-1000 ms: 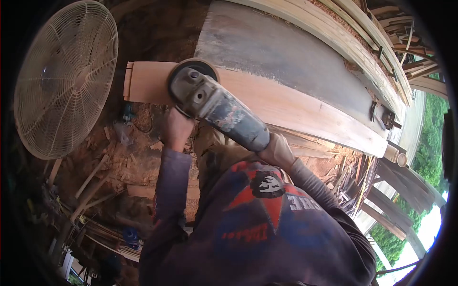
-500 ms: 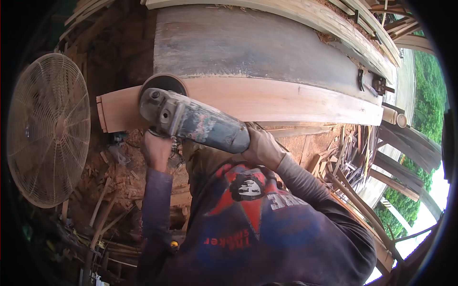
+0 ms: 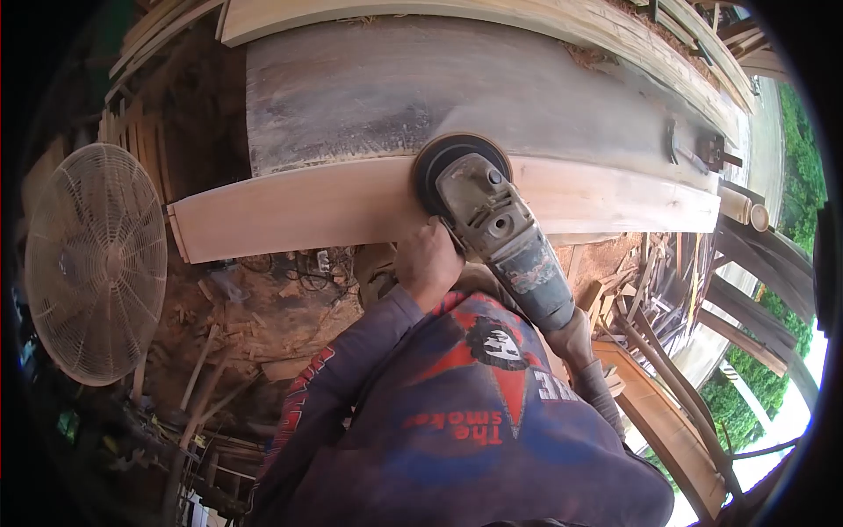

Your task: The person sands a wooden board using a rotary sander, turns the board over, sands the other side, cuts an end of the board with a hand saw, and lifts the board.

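Both hands hold an angle sander (image 3: 518,250) with a round dark disc (image 3: 430,176). My left hand (image 3: 428,263) is closed around the side handle near the tool's head; the handle is mostly hidden by the fingers. The rear end of the tool body sits in my right hand (image 3: 571,338), whose fingers are partly hidden beneath it. The disc lies over the middle of a long, pale wooden plank (image 3: 299,211), overlapping its far edge. Beneath and beyond the plank spreads a grey, dusty worktable (image 3: 351,88).
A large round fan (image 3: 105,263) stands at the left. Long boards (image 3: 492,10) lie along the table's far side. A clamp (image 3: 716,154) sits at the table's right end. Wood scraps and sawdust (image 3: 255,325) cover the floor, with cables (image 3: 307,268) below the plank.
The sander has moved right along the plank, from near its left end to its middle, with both hands on it. Its body has turned, and the rear now points more toward me.
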`<state>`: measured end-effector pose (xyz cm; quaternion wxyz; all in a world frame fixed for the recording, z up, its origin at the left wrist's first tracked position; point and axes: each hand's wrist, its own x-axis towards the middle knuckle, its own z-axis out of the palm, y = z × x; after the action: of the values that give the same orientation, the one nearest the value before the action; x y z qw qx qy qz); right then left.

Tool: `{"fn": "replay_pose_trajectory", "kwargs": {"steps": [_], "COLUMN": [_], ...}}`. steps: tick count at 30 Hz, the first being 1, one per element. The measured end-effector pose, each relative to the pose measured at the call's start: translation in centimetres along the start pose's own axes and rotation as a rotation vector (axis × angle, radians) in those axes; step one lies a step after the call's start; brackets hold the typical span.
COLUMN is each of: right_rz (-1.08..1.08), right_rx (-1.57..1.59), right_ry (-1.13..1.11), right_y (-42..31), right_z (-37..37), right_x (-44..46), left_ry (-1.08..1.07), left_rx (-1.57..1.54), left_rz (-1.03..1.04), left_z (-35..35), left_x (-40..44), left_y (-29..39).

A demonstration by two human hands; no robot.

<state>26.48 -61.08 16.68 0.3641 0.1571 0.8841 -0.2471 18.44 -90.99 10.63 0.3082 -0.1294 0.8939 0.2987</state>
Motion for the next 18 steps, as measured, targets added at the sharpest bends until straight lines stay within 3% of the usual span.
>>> {"fn": "replay_pose_trajectory", "kwargs": {"steps": [5, 8, 10, 18], "right_rz": [0.039, 0.094, 0.123, 0.536], "right_rx": [0.105, 0.181, 0.26, 0.462], "right_ry": [0.09, 0.116, 0.128, 0.267], "right_y": [7.1, 10.9, 13.1, 22.2], "right_z": [-3.2, -4.8, -5.7, -7.9], "right_x": [-0.4, -0.7, -1.4, -2.6], "left_ry": [-0.017, -0.149, -0.145, -0.188], "left_rx": [0.041, 0.115, 0.153, 0.15], "left_rz": [0.138, 0.19, 0.329, 0.782], "left_z": [4.4, 6.2, 8.3, 18.4], "left_x": [2.2, 3.3, 3.9, 8.0], "left_y": [7.9, 13.4, 16.8, 33.2]}}
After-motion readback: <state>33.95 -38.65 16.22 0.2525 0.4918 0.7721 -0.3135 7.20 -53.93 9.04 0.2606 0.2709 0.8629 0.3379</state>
